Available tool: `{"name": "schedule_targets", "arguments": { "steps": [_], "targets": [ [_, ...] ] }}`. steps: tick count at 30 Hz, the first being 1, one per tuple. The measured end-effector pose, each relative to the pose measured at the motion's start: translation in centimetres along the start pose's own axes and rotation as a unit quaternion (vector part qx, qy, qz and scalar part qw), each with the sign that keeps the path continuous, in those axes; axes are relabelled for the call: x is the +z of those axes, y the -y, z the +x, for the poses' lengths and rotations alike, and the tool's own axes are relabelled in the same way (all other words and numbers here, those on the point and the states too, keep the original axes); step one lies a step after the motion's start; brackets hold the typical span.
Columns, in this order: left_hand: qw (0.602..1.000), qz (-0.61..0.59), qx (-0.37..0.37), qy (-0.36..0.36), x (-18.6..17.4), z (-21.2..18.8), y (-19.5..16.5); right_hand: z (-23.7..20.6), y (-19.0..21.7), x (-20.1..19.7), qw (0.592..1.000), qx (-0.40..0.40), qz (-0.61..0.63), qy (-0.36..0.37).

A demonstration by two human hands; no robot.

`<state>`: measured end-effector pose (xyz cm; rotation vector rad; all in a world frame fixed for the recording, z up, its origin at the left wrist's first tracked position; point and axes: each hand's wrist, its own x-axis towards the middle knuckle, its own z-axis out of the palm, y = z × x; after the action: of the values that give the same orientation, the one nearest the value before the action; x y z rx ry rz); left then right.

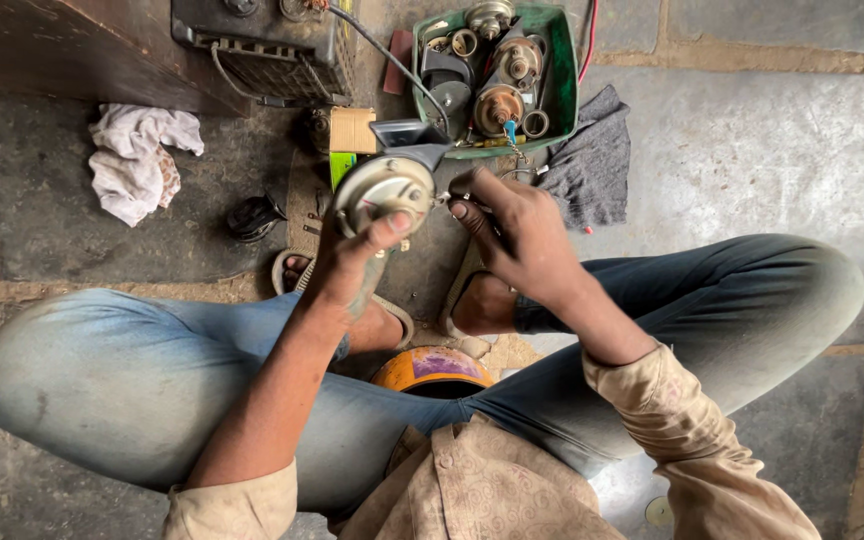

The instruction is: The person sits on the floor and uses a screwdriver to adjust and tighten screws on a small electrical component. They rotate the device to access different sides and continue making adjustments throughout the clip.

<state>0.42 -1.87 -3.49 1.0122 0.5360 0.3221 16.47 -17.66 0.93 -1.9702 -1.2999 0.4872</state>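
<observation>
While left hand (352,262) grips disc (385,190), tray (562,90) holds parts (499,105).

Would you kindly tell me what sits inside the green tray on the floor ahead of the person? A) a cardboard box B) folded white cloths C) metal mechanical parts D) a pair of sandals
C: the green tray holds round metal parts, while the white cloth and cardboard box lie outside it.
</observation>
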Motion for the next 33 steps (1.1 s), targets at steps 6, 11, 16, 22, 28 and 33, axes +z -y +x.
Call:
{"name": "schedule_targets", "arguments": {
  "steps": [6,11,16,22,28,33],
  "targets": [
    [0.99,0.121,0.072,0.022,1.1,-0.1,-1.4,1.3,1.7,-2.4,0.976,-0.108,-0.189,-0.021],
    [0.981,0.14,0.126,0.049,1.8,-0.1,-1.9,1.3,2.2,-4.1,0.972,-0.104,-0.209,-0.039],
    [0.963,0.216,0.142,0.081,2.0,-0.5,-1.5,1.4,2.6,-4.7,0.94,-0.157,-0.299,-0.045],
    [0.954,0.262,0.122,0.078,1.6,-0.1,-1.1,1.8,3.0,-5.1,0.881,-0.24,-0.406,-0.016],
    [0.957,0.269,0.091,0.058,1.2,-0.1,-1.7,1.7,1.8,-3.2,0.927,-0.205,-0.312,0.022],
    [0.966,0.228,0.119,0.04,1.1,-0.4,-2.4,1.8,0.5,-0.5,0.977,0.109,0.167,0.069]
  ]
}}
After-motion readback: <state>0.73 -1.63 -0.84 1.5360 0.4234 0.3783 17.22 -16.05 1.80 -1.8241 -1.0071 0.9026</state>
